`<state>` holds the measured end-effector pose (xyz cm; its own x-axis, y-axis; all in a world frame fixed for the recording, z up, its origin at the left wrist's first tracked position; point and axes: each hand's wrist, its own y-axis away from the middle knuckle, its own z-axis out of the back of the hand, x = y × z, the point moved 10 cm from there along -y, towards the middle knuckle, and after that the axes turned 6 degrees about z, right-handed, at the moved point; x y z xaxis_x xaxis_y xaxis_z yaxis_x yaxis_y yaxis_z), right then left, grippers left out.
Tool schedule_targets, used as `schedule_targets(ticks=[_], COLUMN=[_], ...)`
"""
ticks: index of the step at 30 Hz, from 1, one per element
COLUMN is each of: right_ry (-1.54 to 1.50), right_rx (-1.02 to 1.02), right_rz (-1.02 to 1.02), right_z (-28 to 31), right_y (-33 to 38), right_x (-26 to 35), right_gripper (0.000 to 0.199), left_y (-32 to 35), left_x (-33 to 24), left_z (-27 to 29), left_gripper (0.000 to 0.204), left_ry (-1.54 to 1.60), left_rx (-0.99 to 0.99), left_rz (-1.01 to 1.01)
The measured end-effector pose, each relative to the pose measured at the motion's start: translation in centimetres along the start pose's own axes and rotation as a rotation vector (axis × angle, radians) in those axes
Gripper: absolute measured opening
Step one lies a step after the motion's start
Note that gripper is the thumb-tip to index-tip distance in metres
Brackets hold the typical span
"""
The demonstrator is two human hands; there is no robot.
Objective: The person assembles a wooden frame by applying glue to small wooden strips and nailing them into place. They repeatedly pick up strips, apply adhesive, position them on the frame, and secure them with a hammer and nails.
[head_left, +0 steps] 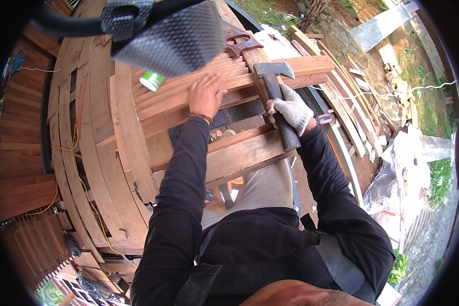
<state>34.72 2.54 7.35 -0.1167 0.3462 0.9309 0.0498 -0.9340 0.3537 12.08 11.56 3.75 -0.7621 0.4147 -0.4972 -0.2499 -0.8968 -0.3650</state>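
Note:
My left hand (206, 95), bare with a beaded bracelet at the wrist, lies flat with spread fingers on a long wooden beam (163, 108). In a pale knitted glove, my right hand (292, 109) is wrapped round the dark handle of a hatchet (284, 133). The hatchet's metal head (274, 70) is at the far end, over the beam's right end, its edge pointing right; I cannot tell whether it touches the wood. A thick timber (247, 155) lies crosswise nearer to me.
A handsaw with a brown handle (244, 45) lies beyond the hatchet. A green and white cup (151, 80) sits left of my left hand. Stacked planks (94, 132) with a yellow cord (76, 168) fill the left side. Loose boards (349, 117) lie on the ground at right.

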Motion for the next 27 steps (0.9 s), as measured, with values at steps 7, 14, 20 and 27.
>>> schedule_targets(ticks=[7,14,20,27], right_ry=[0.229,0.264,0.243,0.365], right_rx=[-0.109,-0.208,-0.196,-0.230], right_rz=[0.082,0.242,0.095,0.252], right_z=[0.0,-1.2,-2.8,-3.2], right_y=[0.0,1.2,1.8,2.6], right_x=[0.8,0.0,-0.6,1.1], right_gripper=[0.086,0.090,0.093,0.102], left_y=[0.5,0.4,0.6,0.7], left_x=[0.5,0.1,0.3,0.0], left_z=[-0.4,0.0,-0.4,-0.7], left_gripper=[0.044,0.044,0.044,0.041], left_ry=[-0.021,-0.054,-0.014,-0.013], left_rx=[0.011,0.010,0.004,-0.036], left_rz=[0.020,0.023,0.044,0.022])
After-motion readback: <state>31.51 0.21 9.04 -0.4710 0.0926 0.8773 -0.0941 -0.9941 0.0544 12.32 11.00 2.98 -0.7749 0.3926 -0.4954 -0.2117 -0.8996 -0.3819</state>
